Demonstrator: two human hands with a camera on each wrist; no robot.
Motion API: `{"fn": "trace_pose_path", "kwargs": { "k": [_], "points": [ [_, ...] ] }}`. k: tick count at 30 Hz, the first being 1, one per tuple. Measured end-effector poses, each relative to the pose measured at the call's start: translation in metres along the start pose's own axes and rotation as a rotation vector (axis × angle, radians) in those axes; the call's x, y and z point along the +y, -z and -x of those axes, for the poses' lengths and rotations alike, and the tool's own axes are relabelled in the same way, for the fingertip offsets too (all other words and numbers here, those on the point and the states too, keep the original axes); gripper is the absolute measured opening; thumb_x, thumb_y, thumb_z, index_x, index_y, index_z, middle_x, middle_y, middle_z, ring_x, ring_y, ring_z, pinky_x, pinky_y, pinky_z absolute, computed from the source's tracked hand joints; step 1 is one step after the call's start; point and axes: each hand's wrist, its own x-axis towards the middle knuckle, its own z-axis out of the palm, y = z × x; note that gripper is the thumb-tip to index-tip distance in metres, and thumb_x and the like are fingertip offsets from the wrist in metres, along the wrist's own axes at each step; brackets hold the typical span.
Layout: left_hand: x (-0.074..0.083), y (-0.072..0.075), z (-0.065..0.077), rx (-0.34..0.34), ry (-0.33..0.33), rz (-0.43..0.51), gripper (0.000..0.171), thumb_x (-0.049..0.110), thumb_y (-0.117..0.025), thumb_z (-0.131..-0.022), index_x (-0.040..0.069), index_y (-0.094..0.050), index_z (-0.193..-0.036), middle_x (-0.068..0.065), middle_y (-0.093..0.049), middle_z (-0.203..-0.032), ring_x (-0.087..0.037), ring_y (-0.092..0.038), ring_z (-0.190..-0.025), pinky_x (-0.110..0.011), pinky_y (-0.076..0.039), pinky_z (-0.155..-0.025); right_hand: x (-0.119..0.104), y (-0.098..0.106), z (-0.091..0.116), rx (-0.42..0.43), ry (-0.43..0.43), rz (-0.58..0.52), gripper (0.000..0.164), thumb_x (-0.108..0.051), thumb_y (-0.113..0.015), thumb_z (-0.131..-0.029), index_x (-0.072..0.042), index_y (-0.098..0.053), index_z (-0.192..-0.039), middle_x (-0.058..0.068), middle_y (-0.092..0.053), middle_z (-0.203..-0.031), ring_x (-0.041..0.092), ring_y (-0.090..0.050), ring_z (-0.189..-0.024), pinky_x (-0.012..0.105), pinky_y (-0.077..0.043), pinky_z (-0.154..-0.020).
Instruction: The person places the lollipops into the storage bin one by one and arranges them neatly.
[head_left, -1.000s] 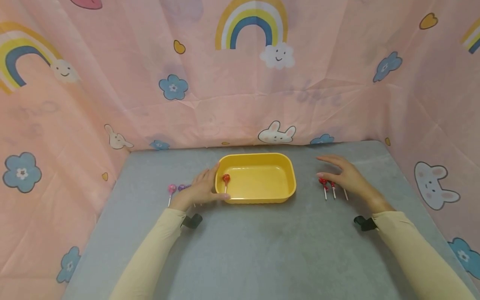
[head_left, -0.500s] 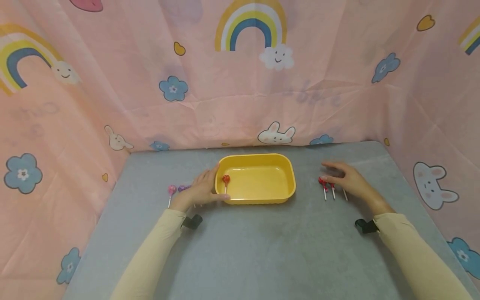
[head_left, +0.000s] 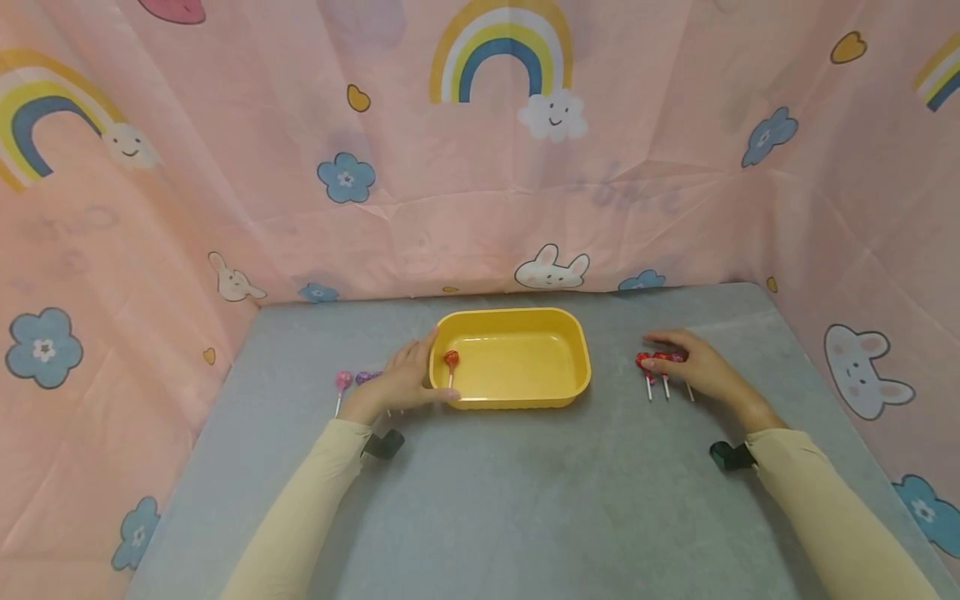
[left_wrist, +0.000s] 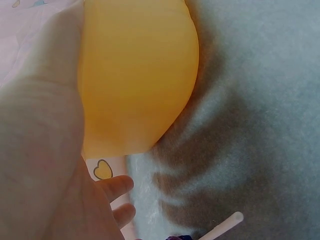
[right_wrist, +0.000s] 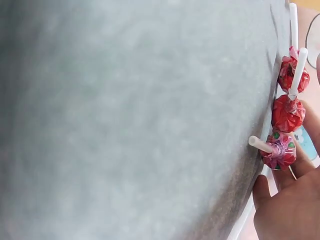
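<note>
The left hand (head_left: 397, 380), fingers outstretched, rested against the yellow tray (head_left: 525, 364) at its nine o'clock, partly hiding purple lollipops (head_left: 363, 377). At three o'clock, the right hand (head_left: 701, 367), thumb and forefinger parted, overlapped reddish lollipops (right_wrist: 288, 115); contact was hard to judge. Inside, towards nine, lay an orange-red lollipop (head_left: 452, 358).

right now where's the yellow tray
In the head view, the yellow tray sits near the middle, left hand at its left end, red lollipops to its right.

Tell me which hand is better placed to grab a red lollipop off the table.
Probably the right hand, beside the red lollipops on the table; the left hand touches the yellow tray, farther away.
</note>
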Motion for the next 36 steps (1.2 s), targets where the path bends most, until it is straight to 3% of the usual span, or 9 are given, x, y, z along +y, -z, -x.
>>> {"fn": "trace_pose_path", "kwargs": {
  "k": [6, 14, 36],
  "points": [
    [0.0023, 0.0006, 0.0006, 0.003, 0.001, -0.005, 0.121, 0.069, -0.069, -0.078, 0.022, 0.006, -0.16, -0.015, -0.012, -0.167, -0.041, -0.009, -0.155, -0.062, -0.012, -0.124, 0.0021, -0.0026, -0.0007, 0.017, 0.038, 0.013, 0.059, -0.043, -0.071, -0.09, -0.008, -0.058, -0.135, 0.02, -0.047, -0.147, 0.041, -0.038, -0.138, 0.065, -0.028, -0.113],
    [0.0035, 0.0011, 0.0014, -0.001, 0.01, 0.006, 0.121, 0.067, -0.071, -0.078, 0.023, 0.007, -0.16, -0.015, -0.011, -0.168, -0.04, -0.009, -0.155, -0.062, -0.012, -0.124, 0.0059, -0.0044, -0.004, 0.007, 0.034, 0.043, 0.056, -0.045, -0.072, -0.088, -0.007, -0.061, -0.128, 0.023, -0.042, -0.147, 0.044, -0.033, -0.139, 0.069, -0.025, -0.113],
    [0.003, -0.0003, 0.0003, 0.008, 0.008, -0.001, 0.123, 0.069, -0.07, -0.077, 0.021, 0.006, -0.16, -0.016, -0.013, -0.167, -0.04, -0.011, -0.154, -0.062, -0.013, -0.124, 0.0, -0.0078, -0.0058, 0.018, 0.021, 0.098, 0.048, -0.043, -0.07, -0.09, -0.004, -0.064, -0.117, 0.023, -0.043, -0.145, 0.046, -0.034, -0.138, 0.069, -0.028, -0.111]
  ]
}}
